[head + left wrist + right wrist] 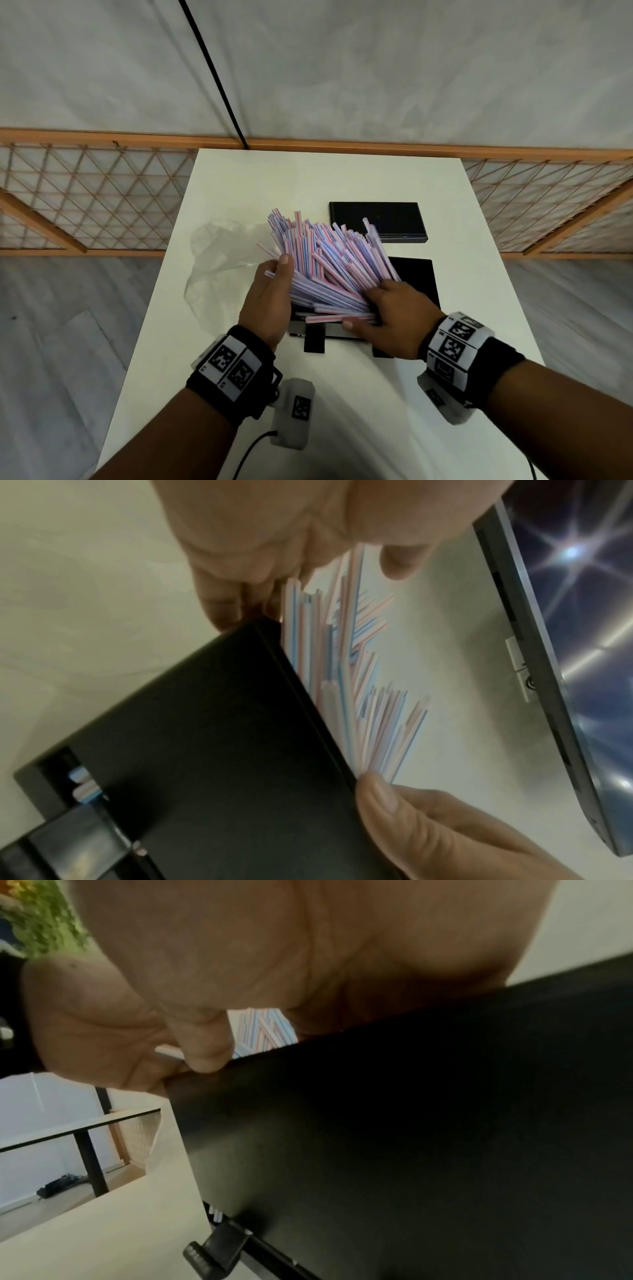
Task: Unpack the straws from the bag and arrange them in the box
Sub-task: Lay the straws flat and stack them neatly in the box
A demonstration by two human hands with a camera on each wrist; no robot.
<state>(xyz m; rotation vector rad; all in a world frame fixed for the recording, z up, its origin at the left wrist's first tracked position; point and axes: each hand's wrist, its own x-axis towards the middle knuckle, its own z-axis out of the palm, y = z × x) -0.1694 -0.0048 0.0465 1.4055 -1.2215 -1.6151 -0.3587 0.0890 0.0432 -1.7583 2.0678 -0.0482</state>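
Observation:
A thick bundle of pink-and-blue striped straws (329, 267) fans out over the black box (419, 277) in the middle of the white table. My left hand (270, 301) holds the bundle's left side, thumb on top. My right hand (390, 318) grips the near ends from the right, fingers curled over them. In the left wrist view the straws (346, 669) rise past the box wall (192, 737) between thumb and fingers. In the right wrist view my thumb sits at the box edge (411, 1123) with straws (263, 1028) behind. The clear bag (219, 260) lies crumpled to the left.
The glossy black lid (376, 219) lies flat behind the box, towards the table's far edge. A black tab (313, 339) sticks out of the box's near side. A wooden lattice rail (89, 205) runs behind the table (359, 394).

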